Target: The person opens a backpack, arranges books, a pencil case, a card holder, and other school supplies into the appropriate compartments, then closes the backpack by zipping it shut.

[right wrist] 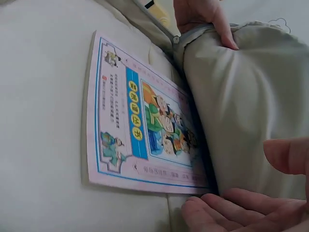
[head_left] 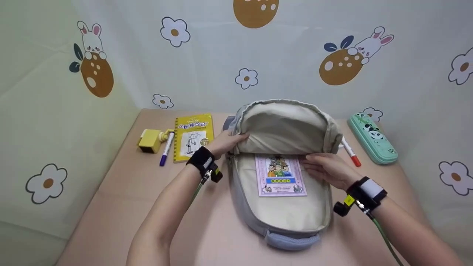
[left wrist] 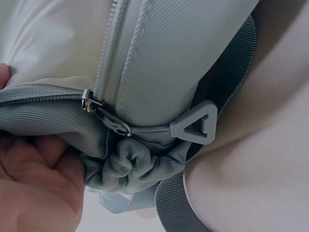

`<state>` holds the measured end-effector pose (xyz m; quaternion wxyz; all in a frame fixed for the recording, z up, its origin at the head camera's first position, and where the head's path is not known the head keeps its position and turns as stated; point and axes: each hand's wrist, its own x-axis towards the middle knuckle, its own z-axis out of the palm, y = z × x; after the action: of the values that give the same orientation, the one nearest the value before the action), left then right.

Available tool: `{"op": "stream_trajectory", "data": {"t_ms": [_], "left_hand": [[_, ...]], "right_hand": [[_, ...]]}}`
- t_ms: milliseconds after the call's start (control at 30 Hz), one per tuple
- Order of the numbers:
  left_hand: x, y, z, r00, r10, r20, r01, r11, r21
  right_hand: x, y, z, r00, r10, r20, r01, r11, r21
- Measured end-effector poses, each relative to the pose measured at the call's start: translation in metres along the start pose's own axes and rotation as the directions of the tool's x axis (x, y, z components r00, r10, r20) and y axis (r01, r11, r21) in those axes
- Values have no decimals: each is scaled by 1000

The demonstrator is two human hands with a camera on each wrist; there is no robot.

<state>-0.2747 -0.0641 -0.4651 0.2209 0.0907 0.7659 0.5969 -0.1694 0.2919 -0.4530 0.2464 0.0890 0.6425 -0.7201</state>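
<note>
A grey backpack [head_left: 292, 216] lies unzipped on the table, its cream lining showing. My left hand [head_left: 224, 143] grips the raised front flap [head_left: 284, 129] at its left edge, thumb on the inner side; in the left wrist view the fingers [left wrist: 48, 159] go behind the grey fabric. Inside the bag lies a pink-bordered book [head_left: 281, 184] with cartoon figures on its cover, its upper end under the flap. My right hand [head_left: 329, 168] is at the book's right side with fingers extended and thumb apart. Whether its fingertips [right wrist: 195, 210] touch the book I cannot tell.
Left of the bag are a yellow notebook [head_left: 193, 147], a purple-capped marker [head_left: 167, 148] and a small yellow block-shaped object [head_left: 150, 139]. To the right lie a red-capped marker [head_left: 351, 152] and a green panda pencil case [head_left: 373, 138]. A patterned curtain [head_left: 207, 66] hangs behind the table.
</note>
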Motion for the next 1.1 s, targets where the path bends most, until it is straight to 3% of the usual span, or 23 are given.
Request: {"op": "stream_trajectory", "data": {"t_ms": [133, 200, 300, 367, 433, 500, 600, 867, 1100], "left_hand": [[1, 0, -1, 1000, -3, 10, 3, 1000, -14], [1, 0, -1, 1000, -6, 8, 6, 1000, -12], [1, 0, -2, 1000, -4, 0, 4, 1000, -7], [1, 0, -3, 1000, 0, -10, 0, 1000, 1], [1, 0, -3, 1000, 5, -11, -5, 1000, 3], [0, 0, -3, 1000, 2, -7, -2, 1000, 3], [0, -1, -1, 1000, -3, 3, 3, 1000, -1], [0, -6, 0, 1000, 14, 9, -14, 1000, 2], [-1, -6, -2, 1000, 15, 4, -15, 1000, -3]], "right_hand": [[-20, 3, -18, 992, -125, -29, 120, 984, -128], [-27, 7, -28, 968, -228, -106, 195, 947, -254], [-30, 16, -42, 877, -400, -266, 233, 838, -494], [-25, 21, -50, 811, -487, -324, 223, 769, -599], [-15, 23, -57, 778, -542, -318, 234, 719, -654], [-2, 23, -61, 785, -556, -272, 253, 690, -678], [17, 22, -61, 813, -542, -215, 269, 675, -687], [37, 19, -58, 864, -461, -200, 253, 743, -619], [36, 16, -54, 872, -450, -192, 258, 756, -602]]}}
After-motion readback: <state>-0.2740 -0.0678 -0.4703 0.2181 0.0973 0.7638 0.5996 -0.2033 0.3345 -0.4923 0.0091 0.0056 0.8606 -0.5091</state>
